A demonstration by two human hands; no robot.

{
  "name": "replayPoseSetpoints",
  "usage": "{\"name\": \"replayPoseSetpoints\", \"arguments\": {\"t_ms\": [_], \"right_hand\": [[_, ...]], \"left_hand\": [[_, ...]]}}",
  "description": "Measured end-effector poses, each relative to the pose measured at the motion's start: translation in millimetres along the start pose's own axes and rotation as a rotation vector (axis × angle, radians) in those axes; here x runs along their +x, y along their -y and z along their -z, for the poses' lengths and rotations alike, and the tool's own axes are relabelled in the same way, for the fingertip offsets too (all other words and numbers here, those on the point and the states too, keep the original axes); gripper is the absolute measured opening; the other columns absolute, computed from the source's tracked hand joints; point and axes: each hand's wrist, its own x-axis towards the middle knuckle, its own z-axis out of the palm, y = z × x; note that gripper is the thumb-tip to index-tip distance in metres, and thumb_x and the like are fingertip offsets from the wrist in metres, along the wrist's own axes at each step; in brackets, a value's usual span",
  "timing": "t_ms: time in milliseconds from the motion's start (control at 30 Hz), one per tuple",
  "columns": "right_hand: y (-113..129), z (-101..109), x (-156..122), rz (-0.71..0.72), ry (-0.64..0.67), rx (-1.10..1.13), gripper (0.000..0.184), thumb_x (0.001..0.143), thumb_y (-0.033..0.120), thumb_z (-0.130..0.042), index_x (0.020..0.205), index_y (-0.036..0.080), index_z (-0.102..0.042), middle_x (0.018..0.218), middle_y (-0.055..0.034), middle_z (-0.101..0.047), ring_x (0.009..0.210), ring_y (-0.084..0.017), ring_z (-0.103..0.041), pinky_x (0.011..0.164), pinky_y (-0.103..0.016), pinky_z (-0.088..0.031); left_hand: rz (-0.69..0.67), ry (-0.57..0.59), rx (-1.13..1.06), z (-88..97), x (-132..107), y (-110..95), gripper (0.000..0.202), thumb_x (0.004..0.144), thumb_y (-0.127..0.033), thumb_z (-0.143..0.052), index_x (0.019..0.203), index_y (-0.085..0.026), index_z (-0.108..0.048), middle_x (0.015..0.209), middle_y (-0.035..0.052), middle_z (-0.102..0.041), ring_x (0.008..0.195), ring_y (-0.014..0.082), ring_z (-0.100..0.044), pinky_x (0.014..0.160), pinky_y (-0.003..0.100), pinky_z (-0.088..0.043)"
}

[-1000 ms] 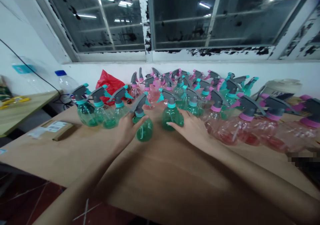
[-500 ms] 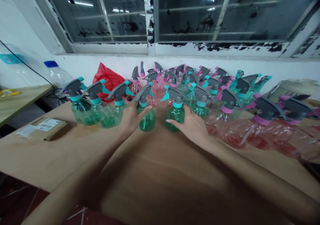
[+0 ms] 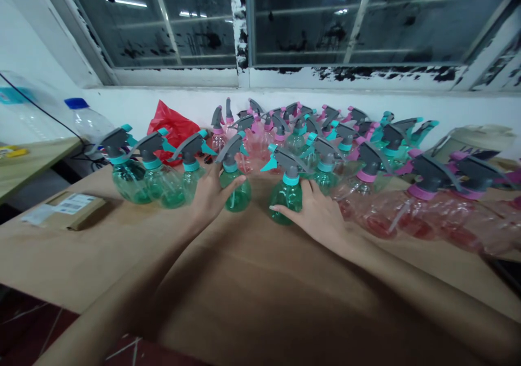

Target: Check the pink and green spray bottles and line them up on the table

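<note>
My left hand (image 3: 210, 197) is closed around the left side of a green spray bottle (image 3: 238, 195) with a grey and turquoise trigger head. The thumb lies across its front; the other fingers are partly hidden behind it. My right hand (image 3: 319, 211) grips another green spray bottle (image 3: 285, 202) from its right side, thumb in front and fingertips hidden. Both bottles are upright, with a gap between them. Left of my left hand stand several more green spray bottles (image 3: 132, 181). Close behind my right hand is a green spray bottle (image 3: 325, 179).
Pink spray bottles (image 3: 380, 222) crowd the right, and mixed ones line the wall. A red plastic bag (image 3: 173, 130) lies behind the left row. A small cardboard parcel (image 3: 67, 210) rests on the wooden table (image 3: 244, 279). A blue-capped bottle (image 3: 87, 119) stands far left.
My right hand has brought its green spray bottle slightly nearer to me, away from the bottles behind. My left hand keeps its hold with almost no movement. The view has shifted slightly.
</note>
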Motion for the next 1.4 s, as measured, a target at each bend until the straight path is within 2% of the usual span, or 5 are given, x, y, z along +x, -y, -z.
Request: {"name": "replayPoseSetpoints", "arguments": {"t_ms": [233, 500, 800, 1100, 1400], "right_hand": [[-1.1, 12.5, -38.4, 0.073, -0.097, -0.099, 0.086, 0.069, 0.087, -0.030, 0.095, 0.010, -0.058, 0.090, -0.0164, -0.064, 0.068, -0.031, -0.067, 0.047, -0.037, -0.049], [-2.3, 22.2, -85.1, 0.233, -0.163, 0.062, 0.067, 0.080, 0.068, -0.046, 0.105, 0.007, -0.058, 0.104, -0.0219, -0.063, 0.096, -0.036, -0.061, 0.071, -0.048, -0.054], [-23.3, 26.5, -122.9, 0.425, -0.128, 0.378, 0.059, 0.090, 0.042, -0.049, 0.133, 0.007, -0.029, 0.131, -0.0212, -0.055, 0.126, -0.029, -0.049, 0.106, -0.055, -0.036], [-19.0, 13.7, -114.8, 0.375, -0.204, 0.364, 0.072, 0.072, 0.063, -0.063, 0.112, 0.004, -0.053, 0.104, -0.0201, -0.065, 0.103, -0.035, -0.061, 0.090, -0.052, -0.048], [-38.5, 4.3, -95.9, 0.411, -0.128, 0.334, 0.086, 0.074, 0.071, -0.054, 0.126, 0.003, -0.047, 0.117, -0.0217, -0.062, 0.105, -0.033, -0.058, 0.090, -0.053, -0.047]], "left_hand": [[0.046, -0.016, 0.048, 27.5, -45.8, -16.8, 0.043, 0.087, -0.042, -0.055, 0.123, -0.018, -0.055, 0.128, 0.0122, -0.056, 0.108, 0.0314, -0.060, 0.084, 0.040, -0.051], [-0.002, 0.343, -0.278, 25.8, -103.2, -104.3, 0.055, 0.087, -0.048, -0.059, 0.133, -0.024, -0.043, 0.131, 0.0066, -0.058, 0.118, 0.0270, -0.055, 0.097, 0.040, -0.044], [-0.034, 0.466, -0.350, 11.1, -100.3, -140.9, 0.030, 0.087, -0.045, -0.058, 0.102, -0.019, -0.059, 0.097, 0.0067, -0.069, 0.093, 0.0275, -0.065, 0.082, 0.040, -0.049], [-0.029, 0.354, -0.653, -4.0, -83.2, -141.2, 0.058, 0.079, -0.038, -0.070, 0.131, -0.026, -0.047, 0.122, 0.0058, -0.062, 0.111, 0.0264, -0.058, 0.092, 0.039, -0.048], [0.016, 0.319, -0.802, -26.0, -55.2, -137.4, 0.032, 0.082, -0.028, -0.061, 0.114, -0.022, -0.062, 0.111, 0.0072, -0.069, 0.104, 0.0252, -0.064, 0.095, 0.042, -0.048]]}}
